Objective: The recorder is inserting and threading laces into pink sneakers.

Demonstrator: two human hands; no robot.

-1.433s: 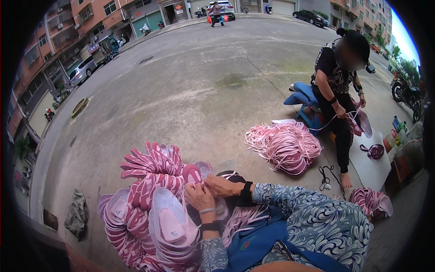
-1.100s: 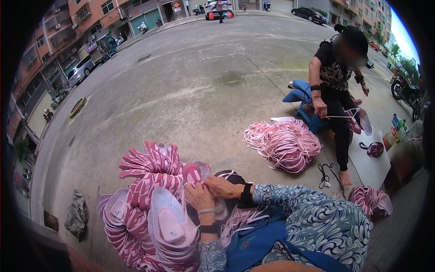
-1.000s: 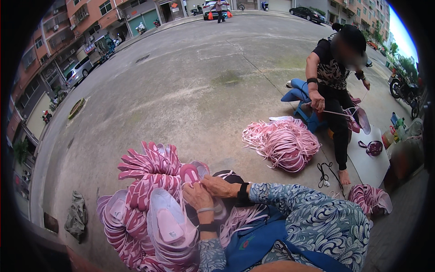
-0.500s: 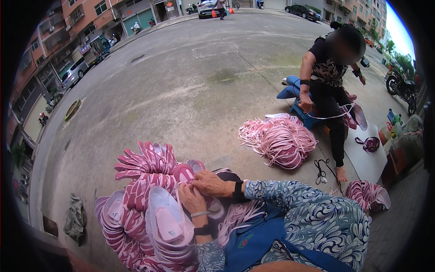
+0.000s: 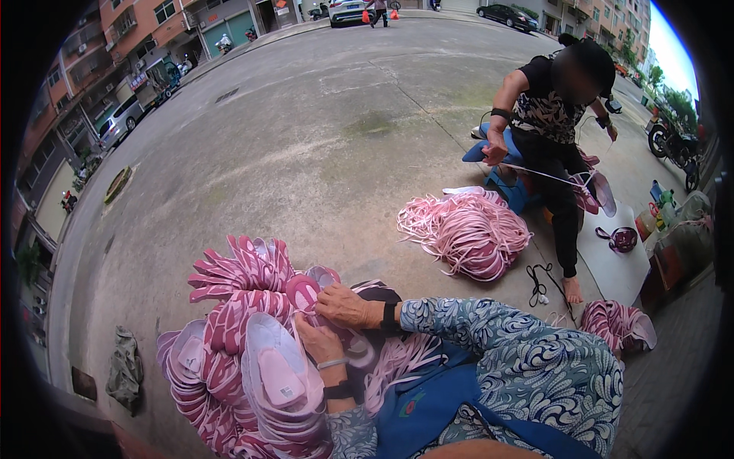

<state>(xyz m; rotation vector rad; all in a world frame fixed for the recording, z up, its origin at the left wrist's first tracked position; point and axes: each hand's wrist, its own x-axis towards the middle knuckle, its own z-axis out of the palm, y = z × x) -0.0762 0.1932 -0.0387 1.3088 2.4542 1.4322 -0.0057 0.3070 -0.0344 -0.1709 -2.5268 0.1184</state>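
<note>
Both my hands work close together at a pink shoe upper with white trim. My right hand comes from the right with its fingers curled onto the upper's edge. Just below it, my left hand, with a pale bangle at the wrist, pinches at the same upper. Whether a lace end lies between the fingertips is hidden. Stacks of nested pink-and-white shoe uppers crowd around my left side, and more fan out beyond as a bundle. Loose pale pink laces lie across my blue apron.
Ahead to the right lies a heap of laced pink uppers. A co-worker sits behind it, pulling a white lace on a pink shoe. A white board, a black cord and another bundle of uppers are at the right. Grey cloth lies left.
My hands stay on the same upper with only a slight shift of the fingers. The co-worker's hand on the left side has moved up and outward, drawing the white lace taut.
</note>
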